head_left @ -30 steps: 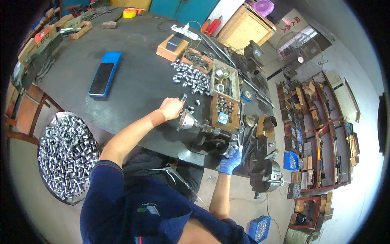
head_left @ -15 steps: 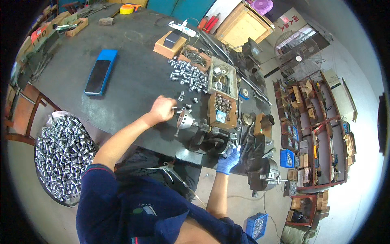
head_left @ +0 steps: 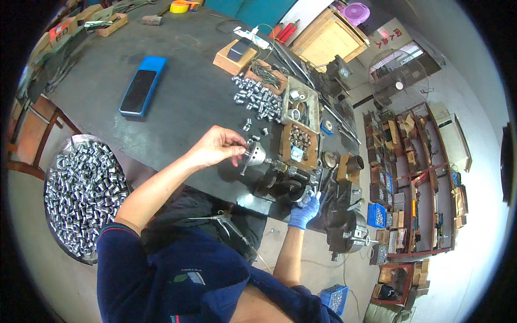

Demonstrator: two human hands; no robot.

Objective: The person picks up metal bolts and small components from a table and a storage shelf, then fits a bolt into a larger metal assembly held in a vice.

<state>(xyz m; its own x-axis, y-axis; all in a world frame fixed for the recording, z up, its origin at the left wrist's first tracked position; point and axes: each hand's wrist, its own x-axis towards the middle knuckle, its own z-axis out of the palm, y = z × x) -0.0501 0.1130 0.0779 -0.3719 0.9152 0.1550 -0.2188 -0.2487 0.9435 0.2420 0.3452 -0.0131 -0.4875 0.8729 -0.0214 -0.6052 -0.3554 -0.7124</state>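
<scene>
My bare left hand (head_left: 219,146) is at the front of a round metal chuck (head_left: 255,155), thumb and fingers pinched together. Whatever sits between those fingertips is too small and covered to name. The chuck belongs to a dark bench machine (head_left: 280,185) near the table's front edge. On the machine's far right end, my right hand (head_left: 305,211), in a blue glove, has its fingers curled round a silvery part I cannot make out. A few loose metal fittings (head_left: 247,125) lie just beyond the chuck, with a larger pile of fittings (head_left: 258,99) farther back.
A cardboard box (head_left: 291,160) of small metal parts stands beside the machine, and a grey tray (head_left: 288,97) behind it. A blue-cased phone (head_left: 141,89) lies on the table's left. Below left is a large container of fittings (head_left: 83,199). An air gun (head_left: 226,222) hangs near my lap.
My left hand has shifted from a closed fist beside the chuck to a pinch at its front. My right hand stays at the machine's end. The view has shifted slightly.
</scene>
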